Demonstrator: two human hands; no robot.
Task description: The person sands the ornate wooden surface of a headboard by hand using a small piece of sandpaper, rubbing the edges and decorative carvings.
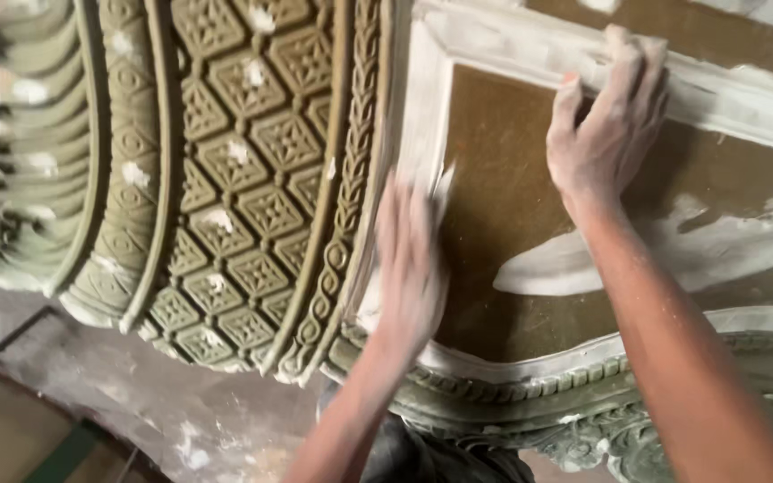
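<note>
We press our dusty right hand (608, 125), fingers spread, on the white plaster frame moulding (717, 89) of the brown recessed panel (512, 197). Our blurred left hand (411, 259) rests flat on the frame's left edge beside the olive-green carved diamond-pattern mould (243, 179), gripping nothing.

no packages, labels, signs, screens

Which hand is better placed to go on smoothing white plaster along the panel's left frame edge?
Probably the left hand: it lies blurred against the frame edge, beside the carved moulding. The right hand rests higher, fingers hooked over the top rail, seemingly bracing.
</note>
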